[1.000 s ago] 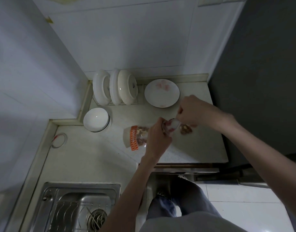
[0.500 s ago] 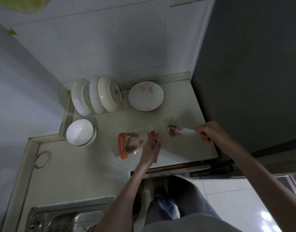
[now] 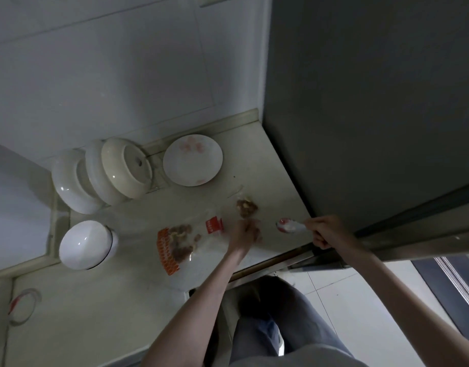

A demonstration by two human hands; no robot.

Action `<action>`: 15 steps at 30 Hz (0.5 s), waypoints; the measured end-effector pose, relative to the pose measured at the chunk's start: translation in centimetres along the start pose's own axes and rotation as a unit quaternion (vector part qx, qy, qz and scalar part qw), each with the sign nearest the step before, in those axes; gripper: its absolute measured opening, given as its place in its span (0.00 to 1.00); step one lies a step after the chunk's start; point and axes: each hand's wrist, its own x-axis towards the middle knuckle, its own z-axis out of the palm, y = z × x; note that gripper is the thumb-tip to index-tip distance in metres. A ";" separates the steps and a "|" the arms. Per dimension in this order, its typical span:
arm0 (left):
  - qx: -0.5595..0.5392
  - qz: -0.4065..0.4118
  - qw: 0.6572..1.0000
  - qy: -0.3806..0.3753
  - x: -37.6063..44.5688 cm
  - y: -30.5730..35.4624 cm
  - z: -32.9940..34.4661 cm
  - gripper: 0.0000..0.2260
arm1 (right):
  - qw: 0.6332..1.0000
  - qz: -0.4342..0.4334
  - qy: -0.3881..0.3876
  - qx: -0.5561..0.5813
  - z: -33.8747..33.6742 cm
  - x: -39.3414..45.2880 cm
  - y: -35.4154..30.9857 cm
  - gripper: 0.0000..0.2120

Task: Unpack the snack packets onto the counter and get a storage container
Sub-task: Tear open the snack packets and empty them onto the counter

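As seen from the head camera, the items are listed from largest to smallest.

Dark appliance (image 3: 373, 102): set upright at the right end of the counter, its side filling the upper right of the view.

Counter (image 3: 95, 313): pale, L-shaped, backed by tiled wall; all smaller items are carried on it.

Clear bag (image 3: 175, 247): laid flat near the front edge, an orange patterned band along its left side, brown snacks seen inside, a small red label (image 3: 214, 225) at its right.

Racked dishes (image 3: 103, 173): several white pieces are stood on edge against the back wall.

Flowered plate (image 3: 193, 160): laid flat just right of the racked dishes.

White bowl (image 3: 86, 245): placed left of the clear bag, apart from it.

Right hand (image 3: 326, 231): curled at the counter's right edge, a small snack packet (image 3: 289, 225), white with a red end, pinched by one end.

Left hand (image 3: 245, 233): lowered onto the counter just right of the red label; blurred, so its grip cannot be told.

Loose snack packet (image 3: 246, 206): brown contents, lain on the counter just behind the left hand.

Red and white ring (image 3: 24, 305): lain at the counter's far left.
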 end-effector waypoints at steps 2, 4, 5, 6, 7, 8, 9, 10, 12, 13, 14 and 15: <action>0.001 0.023 0.999 0.028 0.7 0.3 0.5 0.08 | 1.000 0.005 0.006 0.018 -0.3 0.4 0.2 0.09; 0.005 0.046 0.998 0.035 1.4 0.9 0.7 0.08 | 0.999 0.010 0.013 0.032 -0.6 1.1 0.6 0.09; 0.017 0.065 0.997 0.027 1.9 1.3 0.7 0.06 | 0.999 0.012 0.017 0.037 -0.6 1.4 0.7 0.10; 0.037 0.085 0.996 0.015 2.5 1.6 0.7 0.04 | 0.999 0.014 0.022 0.040 -0.6 1.6 0.9 0.11; 0.056 0.106 0.993 0.007 3.1 2.0 0.8 0.02 | 0.999 0.017 0.026 0.044 -0.5 1.9 1.1 0.12; 0.073 0.129 0.989 0.002 3.7 2.4 0.9 0.02 | 0.998 0.020 0.030 0.048 -0.4 2.1 1.2 0.12; 0.098 0.151 0.984 -0.004 4.1 2.7 1.0 0.02 | 0.998 0.023 0.032 0.054 -0.2 2.3 1.4 0.13; 0.130 0.170 0.977 -0.014 4.5 2.8 1.1 0.03 | 0.997 0.027 0.033 0.058 -0.1 2.4 1.5 0.14; 0.177 0.198 0.964 -0.026 5.3 2.8 1.4 0.04 | 0.997 0.032 0.035 0.060 0.2 2.6 1.6 0.14; 0.176 0.198 0.964 -0.029 5.6 2.8 1.4 0.05 | 0.997 0.035 0.036 0.059 0.3 2.6 1.6 0.13; 0.155 0.190 0.969 -0.026 5.9 2.9 1.4 0.07 | 0.997 0.036 0.036 0.060 0.5 2.6 1.6 0.12; 0.140 0.182 0.973 -0.017 6.3 3.0 1.3 0.08 | 0.997 0.035 0.037 0.066 0.6 2.6 1.6 0.11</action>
